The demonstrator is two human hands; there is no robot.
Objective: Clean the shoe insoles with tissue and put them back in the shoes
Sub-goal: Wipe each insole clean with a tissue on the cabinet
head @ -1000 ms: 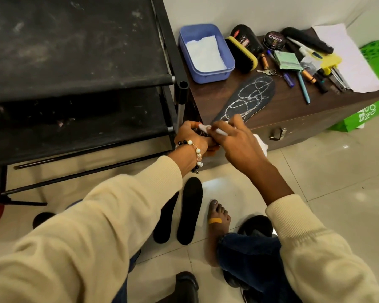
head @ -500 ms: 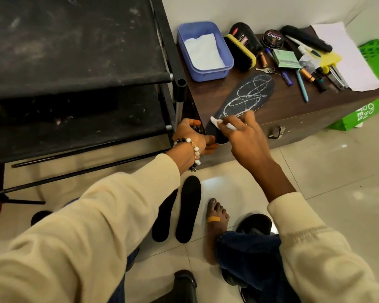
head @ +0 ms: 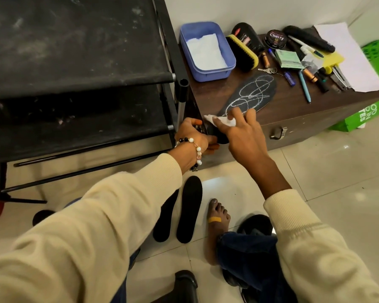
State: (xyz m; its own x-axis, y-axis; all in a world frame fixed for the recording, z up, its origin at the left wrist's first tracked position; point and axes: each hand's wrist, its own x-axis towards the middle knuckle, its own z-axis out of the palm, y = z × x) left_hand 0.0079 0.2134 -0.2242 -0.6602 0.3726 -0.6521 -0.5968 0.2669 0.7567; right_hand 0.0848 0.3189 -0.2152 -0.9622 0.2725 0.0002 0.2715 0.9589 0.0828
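Our left hand (head: 193, 136) grips the heel of the black chalk-scribbled foam insole (head: 248, 94) on the dark wooden tabletop (head: 293, 106); our right hand (head: 243, 136) presses crumpled white tissue (head: 214, 120) onto it with curled fingers.

Evenly lit indoors, with soft glare on glossy floor tiles (head: 219, 184). Wide-angle bending at frame edges; cream sleeves (head: 74, 248) soft and oversized in foreground; centre sharp.
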